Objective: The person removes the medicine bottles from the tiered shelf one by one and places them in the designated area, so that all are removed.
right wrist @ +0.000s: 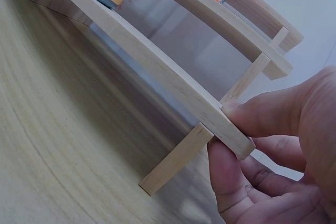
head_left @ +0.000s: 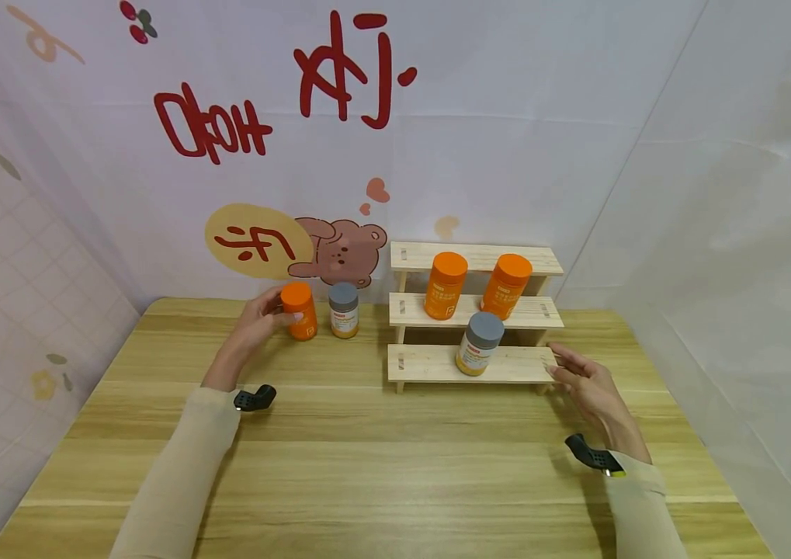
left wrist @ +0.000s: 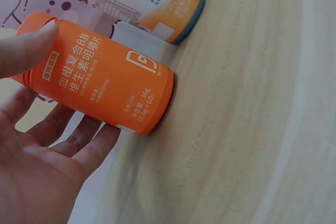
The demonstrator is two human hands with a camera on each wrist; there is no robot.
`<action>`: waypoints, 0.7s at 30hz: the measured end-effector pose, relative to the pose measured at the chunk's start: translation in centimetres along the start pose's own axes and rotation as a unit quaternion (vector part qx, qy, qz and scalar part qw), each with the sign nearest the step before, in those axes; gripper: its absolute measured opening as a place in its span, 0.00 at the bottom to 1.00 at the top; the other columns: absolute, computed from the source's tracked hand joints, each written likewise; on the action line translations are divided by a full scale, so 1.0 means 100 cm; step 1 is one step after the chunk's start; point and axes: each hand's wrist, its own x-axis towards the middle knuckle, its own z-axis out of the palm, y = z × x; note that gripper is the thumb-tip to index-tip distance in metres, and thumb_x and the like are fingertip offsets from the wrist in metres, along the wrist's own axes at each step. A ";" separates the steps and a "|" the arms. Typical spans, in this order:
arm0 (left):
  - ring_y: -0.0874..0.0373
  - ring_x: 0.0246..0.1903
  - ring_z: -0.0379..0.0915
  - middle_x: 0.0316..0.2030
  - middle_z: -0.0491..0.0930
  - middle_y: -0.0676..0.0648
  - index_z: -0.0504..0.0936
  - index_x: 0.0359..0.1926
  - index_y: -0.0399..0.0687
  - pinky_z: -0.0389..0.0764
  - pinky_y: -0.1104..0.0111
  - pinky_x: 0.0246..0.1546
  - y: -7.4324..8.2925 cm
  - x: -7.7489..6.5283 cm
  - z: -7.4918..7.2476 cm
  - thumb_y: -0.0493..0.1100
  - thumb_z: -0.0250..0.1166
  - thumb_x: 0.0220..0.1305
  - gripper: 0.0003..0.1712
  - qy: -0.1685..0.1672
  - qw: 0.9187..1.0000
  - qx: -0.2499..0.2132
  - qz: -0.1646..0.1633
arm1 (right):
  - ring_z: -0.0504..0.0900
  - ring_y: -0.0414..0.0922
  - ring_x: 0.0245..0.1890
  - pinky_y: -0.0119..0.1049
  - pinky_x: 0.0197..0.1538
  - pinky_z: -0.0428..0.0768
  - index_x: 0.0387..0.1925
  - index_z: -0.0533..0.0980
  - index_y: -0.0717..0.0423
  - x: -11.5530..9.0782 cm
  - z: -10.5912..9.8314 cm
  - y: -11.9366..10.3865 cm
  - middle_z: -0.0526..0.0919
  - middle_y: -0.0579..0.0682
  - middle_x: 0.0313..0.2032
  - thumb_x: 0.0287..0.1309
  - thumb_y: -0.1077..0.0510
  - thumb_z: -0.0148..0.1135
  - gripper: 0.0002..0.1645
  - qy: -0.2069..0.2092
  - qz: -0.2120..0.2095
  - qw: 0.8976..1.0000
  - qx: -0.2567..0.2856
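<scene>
At the back left of the table, my left hand [head_left: 260,324] holds an orange pill bottle [head_left: 302,314] with an orange lid. In the left wrist view the thumb lies on the lid end of this bottle [left wrist: 105,74], with the fingers behind it. The bottle stands upright on the table. Beside it, apart, is a grey-lidded bottle [head_left: 344,310]. My right hand [head_left: 591,388] pinches the right end of the lowest step of a three-tier wooden rack [head_left: 430,366]. The right wrist view shows thumb above and fingers below that step's board [right wrist: 173,82].
Two orange bottles, one left [head_left: 446,286] and one right [head_left: 506,287], stand on the middle step. Another grey-lidded bottle [head_left: 480,344] stands on the lowest step. A printed wall sheet [head_left: 507,140] rises behind the wooden table [head_left: 381,473].
</scene>
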 end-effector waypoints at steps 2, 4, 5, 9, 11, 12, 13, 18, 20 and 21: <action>0.39 0.75 0.58 0.73 0.66 0.36 0.64 0.76 0.46 0.57 0.44 0.78 -0.002 -0.001 0.000 0.38 0.66 0.68 0.38 -0.004 1.000 0.001 -0.004 | 0.76 0.28 0.54 0.26 0.51 0.81 0.80 0.54 0.57 0.000 0.000 0.001 0.71 0.37 0.62 0.71 0.52 0.64 0.46 0.000 0.001 1.000 -0.008; 0.38 0.76 0.57 0.74 0.65 0.36 0.63 0.77 0.45 0.56 0.43 0.78 -0.003 -0.001 0.000 0.39 0.66 0.69 0.39 -0.006 1.000 0.003 -0.003 | 0.76 0.28 0.53 0.26 0.51 0.81 0.80 0.54 0.56 0.000 0.000 0.001 0.71 0.37 0.61 0.71 0.52 0.64 0.45 0.001 0.002 1.000 -0.008; 0.38 0.76 0.56 0.75 0.64 0.36 0.62 0.77 0.45 0.56 0.42 0.78 -0.003 -0.002 0.000 0.39 0.66 0.69 0.39 -0.007 1.000 0.004 -0.002 | 0.76 0.28 0.53 0.26 0.51 0.81 0.80 0.54 0.56 0.000 0.000 0.001 0.71 0.37 0.61 0.71 0.52 0.64 0.45 0.001 0.001 1.000 -0.009; 0.38 0.78 0.54 0.76 0.63 0.36 0.61 0.78 0.45 0.55 0.42 0.78 -0.005 -0.002 0.000 0.40 0.66 0.70 0.39 -0.008 1.000 0.004 -0.001 | 0.77 0.29 0.52 0.26 0.51 0.82 0.80 0.54 0.57 0.000 0.000 0.001 0.73 0.34 0.58 0.71 0.52 0.64 0.45 0.003 0.000 1.000 -0.002; 0.38 0.78 0.53 0.76 0.62 0.36 0.61 0.78 0.45 0.55 0.43 0.78 -0.005 -0.002 0.000 0.40 0.66 0.70 0.40 -0.007 1.000 0.003 -0.004 | 0.77 0.30 0.52 0.26 0.50 0.82 0.80 0.54 0.58 0.000 0.000 0.001 0.73 0.34 0.57 0.71 0.53 0.64 0.46 0.004 0.000 1.000 0.004; 0.38 0.77 0.54 0.76 0.62 0.36 0.61 0.78 0.45 0.55 0.43 0.78 -0.005 -0.002 0.000 0.39 0.66 0.70 0.40 -0.007 1.000 0.002 -0.007 | 0.77 0.30 0.51 0.26 0.50 0.82 0.80 0.53 0.59 0.000 0.000 0.001 0.73 0.34 0.57 0.71 0.53 0.64 0.46 0.004 0.001 1.000 0.007; 0.37 0.77 0.54 0.76 0.62 0.36 0.60 0.79 0.45 0.55 0.43 0.78 -0.006 -0.002 0.000 0.39 0.66 0.70 0.40 -0.007 1.000 0.001 -0.009 | 0.77 0.30 0.51 0.26 0.50 0.81 0.80 0.53 0.59 0.000 0.000 0.001 0.73 0.34 0.56 0.71 0.53 0.64 0.46 0.004 0.003 1.000 0.011; 0.37 0.74 0.58 0.75 0.62 0.35 0.58 0.79 0.47 0.59 0.43 0.77 -0.004 -0.002 0.001 0.40 0.66 0.69 0.42 0.000 1.000 0.000 -0.020 | 0.78 0.30 0.51 0.25 0.50 0.82 0.80 0.53 0.61 0.000 0.000 0.000 0.73 0.35 0.56 0.70 0.54 0.64 0.47 0.003 0.005 1.000 0.023; 0.37 0.74 0.59 0.75 0.63 0.35 0.58 0.80 0.47 0.60 0.44 0.77 -0.003 -0.002 0.000 0.40 0.67 0.69 0.43 0.006 1.000 -0.006 -0.016 | 0.78 0.30 0.51 0.26 0.50 0.82 0.80 0.53 0.60 0.000 0.000 -0.001 0.73 0.35 0.56 0.70 0.53 0.65 0.47 0.003 0.004 1.000 0.020; 0.38 0.73 0.60 0.74 0.63 0.35 0.57 0.80 0.48 0.61 0.44 0.76 -0.001 -0.003 0.000 0.40 0.67 0.69 0.44 0.009 1.000 -0.010 -0.014 | 0.78 0.30 0.50 0.26 0.49 0.82 0.80 0.53 0.61 0.000 0.000 -0.001 0.73 0.35 0.56 0.70 0.54 0.65 0.46 0.003 0.004 1.000 0.022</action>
